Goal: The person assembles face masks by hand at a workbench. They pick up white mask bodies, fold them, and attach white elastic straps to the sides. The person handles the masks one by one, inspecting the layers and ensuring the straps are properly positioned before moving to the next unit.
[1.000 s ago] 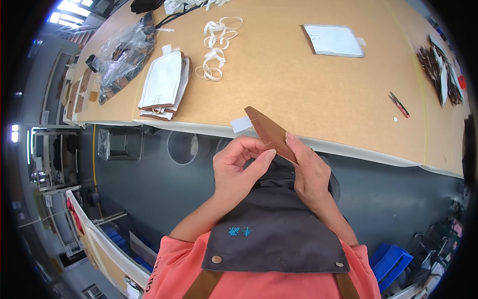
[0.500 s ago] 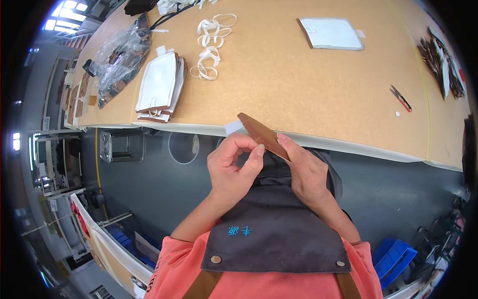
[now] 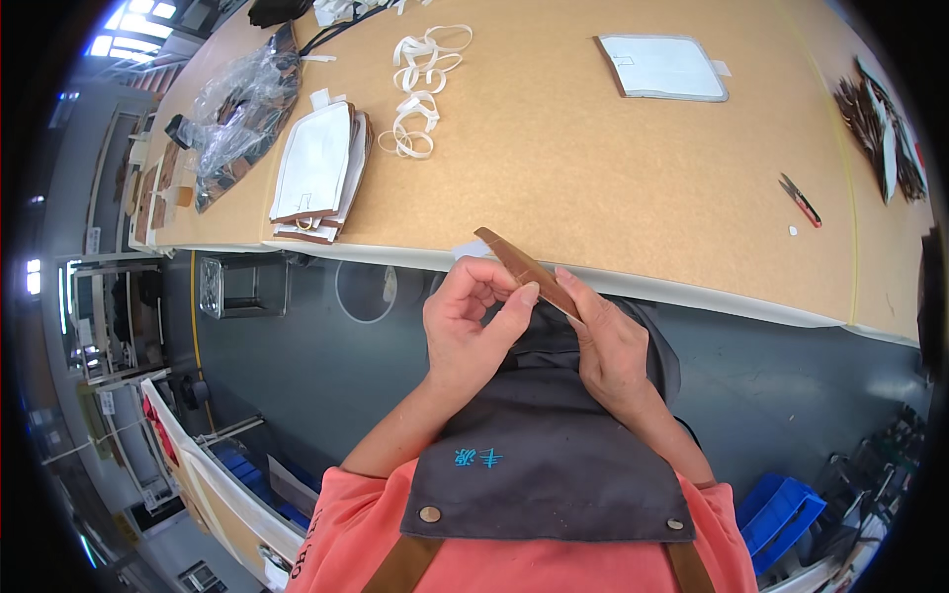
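The fingers [image 3: 522, 298] of the left hand [image 3: 461, 321] pinch the near edge of a flat, stitched brown panel, the index fingertip hidden between thumb and panel; the right hand [image 3: 613, 351] grips the panel's other end, thumb on top and the remaining fingers mostly out of sight. This brown panel [image 3: 522, 261] is tilted, seen nearly edge-on above the near edge of a broad tan desk [image 3: 613, 178], its far face hidden. On the desk's left, a crumpled clear plastic bag [image 3: 229, 124] holds dark brown things, blurred by glare and folds. Just beside it lies a stack of white panels with brown edging [image 3: 314, 163], the lower ones mostly covered. A single white rounded panel [image 3: 667, 67] lies flat toward the far side. A blue plastic crate [image 3: 781, 516] stands at lower right, its contents hard to make out. A bundle of brown and white pieces [image 3: 880, 138] lies near the desk's right end, partly lost in the dark rim. Below the desk, a clear round bin [image 3: 348, 308] contains a pale scrap [image 3: 389, 285]. Loops of narrow white tape [image 3: 417, 109] lie near the stack. Smaller still are red-handled snips with dark blades [image 3: 803, 204], a white tag [image 3: 469, 249] beside the brown panel, partly covered by the left hand, and a tiny white scrap [image 3: 793, 230] near the snips.
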### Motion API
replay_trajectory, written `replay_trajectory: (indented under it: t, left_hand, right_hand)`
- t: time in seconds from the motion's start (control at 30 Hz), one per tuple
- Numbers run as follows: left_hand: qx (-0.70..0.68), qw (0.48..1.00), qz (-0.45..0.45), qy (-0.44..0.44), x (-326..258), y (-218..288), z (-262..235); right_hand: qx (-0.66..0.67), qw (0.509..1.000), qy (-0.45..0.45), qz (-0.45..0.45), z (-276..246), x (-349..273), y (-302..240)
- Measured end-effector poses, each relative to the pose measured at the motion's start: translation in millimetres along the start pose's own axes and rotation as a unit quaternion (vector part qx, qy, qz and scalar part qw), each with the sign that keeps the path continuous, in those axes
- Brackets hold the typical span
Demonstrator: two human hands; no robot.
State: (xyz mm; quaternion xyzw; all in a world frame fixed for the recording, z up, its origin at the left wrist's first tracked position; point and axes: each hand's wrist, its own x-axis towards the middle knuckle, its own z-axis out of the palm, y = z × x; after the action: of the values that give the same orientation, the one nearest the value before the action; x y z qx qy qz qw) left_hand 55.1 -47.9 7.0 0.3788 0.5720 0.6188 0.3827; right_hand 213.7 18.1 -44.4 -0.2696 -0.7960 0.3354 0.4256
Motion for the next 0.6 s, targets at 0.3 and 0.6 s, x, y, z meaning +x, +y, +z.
replay_trajectory:
  t: [0.3, 0.6]
  left_hand:
    - [-0.017, 1.0, 0.0, 0.011, 1.2, -6.4, 4.1]
    - [-0.003, 0.991, 0.136, -0.01, -5.7, -19.8, 2.5]
  right_hand:
    - [-0.004, 1.0, 0.002, 0.004, 0.6, -1.4, 2.0]
    - [0.167, 0.968, -0.006, 0.188, -4.1, -24.6, 13.7]
